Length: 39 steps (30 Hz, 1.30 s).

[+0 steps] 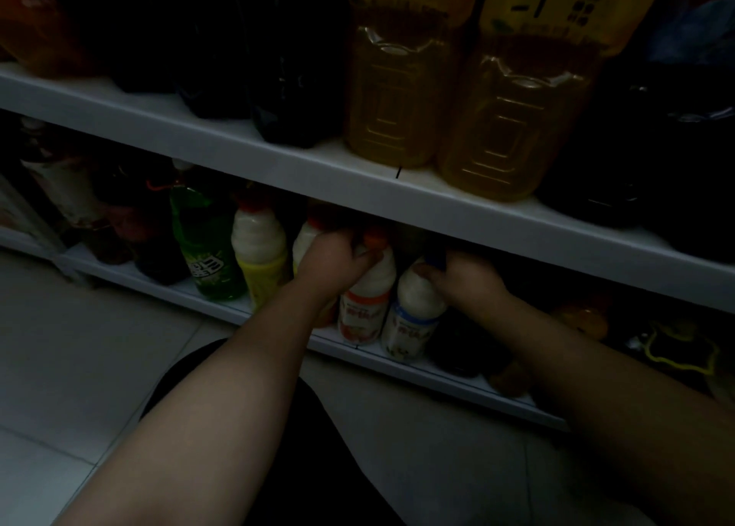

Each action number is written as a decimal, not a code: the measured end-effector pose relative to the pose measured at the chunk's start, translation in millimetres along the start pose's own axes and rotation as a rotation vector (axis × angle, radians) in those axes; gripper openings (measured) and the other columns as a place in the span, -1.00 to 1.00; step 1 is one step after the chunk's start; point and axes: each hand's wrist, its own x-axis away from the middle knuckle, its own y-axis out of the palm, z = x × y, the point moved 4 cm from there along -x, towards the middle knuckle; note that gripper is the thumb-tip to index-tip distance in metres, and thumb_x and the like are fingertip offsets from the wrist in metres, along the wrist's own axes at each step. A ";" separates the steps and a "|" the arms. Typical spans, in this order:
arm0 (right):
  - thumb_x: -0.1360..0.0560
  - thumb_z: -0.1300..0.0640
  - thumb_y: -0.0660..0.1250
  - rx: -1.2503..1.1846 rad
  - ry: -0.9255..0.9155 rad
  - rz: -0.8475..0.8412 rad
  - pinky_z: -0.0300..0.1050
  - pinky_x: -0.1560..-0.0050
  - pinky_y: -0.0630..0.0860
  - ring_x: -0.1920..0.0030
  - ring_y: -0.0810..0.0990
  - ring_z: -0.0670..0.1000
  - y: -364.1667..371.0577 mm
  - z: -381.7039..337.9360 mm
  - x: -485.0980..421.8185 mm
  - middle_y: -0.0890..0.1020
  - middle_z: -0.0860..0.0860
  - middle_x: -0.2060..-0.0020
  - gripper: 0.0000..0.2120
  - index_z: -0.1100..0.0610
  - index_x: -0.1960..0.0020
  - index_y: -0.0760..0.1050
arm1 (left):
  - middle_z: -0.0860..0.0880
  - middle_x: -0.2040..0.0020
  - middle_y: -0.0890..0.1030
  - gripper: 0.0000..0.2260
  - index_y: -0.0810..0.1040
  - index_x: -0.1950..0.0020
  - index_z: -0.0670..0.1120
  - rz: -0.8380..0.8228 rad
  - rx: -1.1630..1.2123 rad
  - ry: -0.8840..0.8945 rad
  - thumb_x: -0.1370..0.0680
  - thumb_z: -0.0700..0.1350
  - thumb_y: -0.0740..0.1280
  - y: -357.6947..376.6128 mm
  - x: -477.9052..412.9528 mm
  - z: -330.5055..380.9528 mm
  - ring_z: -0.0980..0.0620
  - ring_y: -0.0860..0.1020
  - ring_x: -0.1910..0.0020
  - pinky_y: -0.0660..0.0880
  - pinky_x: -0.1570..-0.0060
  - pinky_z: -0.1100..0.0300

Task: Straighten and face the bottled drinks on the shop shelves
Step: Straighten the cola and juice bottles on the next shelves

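Note:
On the bottom shelf (397, 360) stands a row of white milky drink bottles. My left hand (332, 261) grips the shoulder of the orange-capped, orange-labelled bottle (364, 306). My right hand (467, 277) grips the neck of the blue-capped, blue-labelled bottle (411, 318) right beside it. Both bottles stand upright at the shelf's front edge, labels toward me. To the left are a yellow-labelled white bottle (260, 255), another white bottle (306, 239) partly hidden behind my left hand, and a green soda bottle (203, 243).
The upper shelf (278, 167) carries two large yellow tea bottles (397, 100) and dark cola bottles (294, 80); its edge hangs low over my hands. Dark bottles fill the lower shelf at far left and right. Pale floor tiles (79, 346) lie below.

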 end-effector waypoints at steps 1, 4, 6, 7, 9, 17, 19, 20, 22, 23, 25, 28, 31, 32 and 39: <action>-0.51 -0.08 0.32 0.005 -0.001 0.002 -0.10 -0.17 0.33 -0.24 0.44 0.18 0.1 0.0 -1.1 0.50 0.20 -0.23 -0.54 0.20 -0.28 0.45 | -0.21 -0.02 0.62 -0.64 0.54 -0.18 -0.17 0.007 -0.006 0.002 -0.50 0.03 0.39 -1.2 0.2 -1.0 -0.16 0.57 0.02 0.29 0.20 0.22; -0.53 -0.08 0.29 0.004 0.007 0.005 -0.08 -0.21 0.31 -0.26 0.42 0.19 2.8 1.5 -3.5 0.48 0.21 -0.26 -0.53 0.20 -0.31 0.42 | -0.18 -0.06 0.62 -0.63 0.54 -0.21 -0.15 0.020 -0.002 0.021 -0.48 0.02 0.40 -2.9 1.9 -3.8 -0.13 0.56 -0.01 0.26 0.20 0.26; -0.53 -0.09 0.27 0.021 -0.020 -0.014 -0.09 -0.20 0.32 -0.25 0.42 0.19 5.6 2.3 -3.9 0.48 0.21 -0.26 -0.52 0.19 -0.32 0.41 | -0.16 -0.03 0.63 -0.66 0.57 -0.16 -0.14 0.035 -0.012 0.019 -0.47 0.02 0.41 -4.6 2.3 -6.5 -0.11 0.56 0.02 0.25 0.22 0.26; -0.53 -0.10 0.27 0.025 -0.030 -0.021 -0.10 -0.20 0.31 -0.26 0.42 0.18 6.1 3.3 -4.5 0.47 0.20 -0.27 -0.51 0.19 -0.33 0.39 | -0.15 -0.01 0.63 -0.67 0.58 -0.14 -0.13 0.038 -0.020 0.013 -0.47 0.03 0.41 -4.9 2.0 -8.1 -0.10 0.57 0.04 0.25 0.22 0.26; -0.52 -0.10 0.29 0.011 -0.039 -0.027 -0.09 -0.26 0.28 -0.31 0.37 0.18 4.3 4.7 -7.5 0.42 0.18 -0.33 -0.46 0.17 -0.39 0.33 | -0.13 0.01 0.64 -0.68 0.59 -0.10 -0.13 0.036 -0.028 0.007 -0.47 0.06 0.41 -4.6 1.3 -9.4 -0.08 0.57 0.05 0.29 0.22 0.24; -0.47 -0.08 0.31 0.208 -0.091 0.320 -0.04 0.24 0.52 0.15 0.60 0.21 -10.6 -16.2 26.3 0.61 0.18 0.10 -0.68 0.15 -0.05 0.54 | -0.21 0.17 0.63 -0.72 0.61 0.05 -0.17 0.209 0.024 -0.190 -0.45 0.01 0.30 -40.2 -0.3 -37.5 -0.19 0.59 0.15 0.31 0.25 0.21; -0.47 0.04 0.26 0.159 -0.357 0.448 -0.05 0.43 0.52 0.29 0.59 0.19 -9.0 -41.3 50.9 0.61 0.15 0.18 -0.78 0.16 0.07 0.58 | -0.22 0.15 0.62 -0.78 0.59 0.06 -0.16 0.283 0.018 -0.275 -0.47 -0.02 0.33 -48.9 1.6 -51.0 -0.21 0.57 0.13 0.29 0.25 0.20; -0.47 0.08 0.22 0.129 -0.510 0.390 -0.03 0.44 0.51 0.30 0.58 0.19 -1.5 -55.3 57.4 0.61 0.15 0.17 -0.77 0.18 0.09 0.59 | -0.21 0.13 0.62 -0.76 0.59 0.04 -0.15 0.316 0.036 -0.307 -0.47 0.02 0.34 -51.3 3.1 -54.5 -0.21 0.57 0.11 0.29 0.24 0.19; -0.48 0.13 0.18 0.054 -0.634 0.203 0.05 0.35 0.53 0.20 0.58 0.22 13.6 -82.0 53.0 0.60 0.19 0.04 -0.73 0.24 0.00 0.59 | -0.19 0.05 0.62 -0.62 0.57 -0.04 -0.13 0.343 0.071 -0.357 -0.45 0.16 0.36 -51.1 4.7 -55.2 -0.20 0.57 0.06 0.32 0.19 0.18; -0.49 0.17 0.19 0.008 -0.602 0.120 0.10 0.20 0.55 0.05 0.58 0.24 18.3 -95.5 42.5 0.57 0.20 -0.10 -0.70 0.25 -0.13 0.56 | -0.20 0.02 0.62 -0.59 0.56 -0.08 -0.14 0.325 0.066 -0.366 -0.45 0.17 0.36 -48.9 4.0 -53.7 -0.20 0.56 0.04 0.32 0.17 0.18; -0.51 0.24 0.20 -0.048 -0.544 0.080 0.05 -0.22 0.41 -0.28 0.42 0.18 24.8 -123.5 15.8 0.39 0.16 -0.36 -0.56 0.20 -0.39 0.36 | -0.26 -0.04 0.60 -0.67 0.55 -0.12 -0.19 0.251 0.009 -0.336 -0.52 0.04 0.31 -42.5 1.5 -50.2 -0.25 0.55 0.00 0.32 0.16 0.16; -0.60 0.17 0.12 -0.025 -0.449 -0.032 -0.06 -0.39 0.07 -0.43 0.22 0.13 38.9 -154.3 -23.6 0.23 0.12 -0.47 -0.50 0.12 -0.52 0.11 | -0.30 0.00 0.61 -0.80 0.57 -0.02 -0.24 0.216 -0.006 -0.311 -0.55 -0.15 0.24 -45.7 1.8 -52.3 -0.26 0.55 0.03 0.31 0.19 0.14; -0.60 0.24 0.11 -0.111 -0.360 -0.286 0.04 -0.31 0.29 -0.33 0.38 0.21 51.6 -163.9 -47.2 0.40 0.23 -0.33 -0.61 0.25 -0.41 0.29 | -0.17 0.14 0.62 -0.87 0.60 0.10 -0.12 0.395 0.101 -0.422 -0.49 -0.09 0.30 -69.3 12.9 -69.5 -0.16 0.57 0.10 0.27 0.28 0.23; -0.58 0.28 0.12 -0.073 -0.349 -0.304 0.03 -0.28 0.31 -0.31 0.39 0.22 52.1 -164.0 -52.6 0.41 0.23 -0.32 -0.61 0.26 -0.40 0.29 | -0.14 0.11 0.64 -0.85 0.62 0.05 -0.09 0.475 0.154 -0.480 -0.48 -0.08 0.31 -77.7 18.5 -77.2 -0.14 0.57 0.08 0.32 0.24 0.24; -0.55 0.26 0.15 -0.016 -0.393 -0.155 0.04 -0.05 0.46 -0.11 0.53 0.22 61.2 -168.9 -63.6 0.54 0.21 -0.15 -0.66 0.21 -0.31 0.38 | -0.13 -0.31 0.50 -0.50 0.41 -0.41 -0.08 0.489 0.306 -0.600 -0.46 -0.06 0.31 -89.9 26.5 -117.8 -0.14 0.46 -0.28 0.38 -0.18 0.11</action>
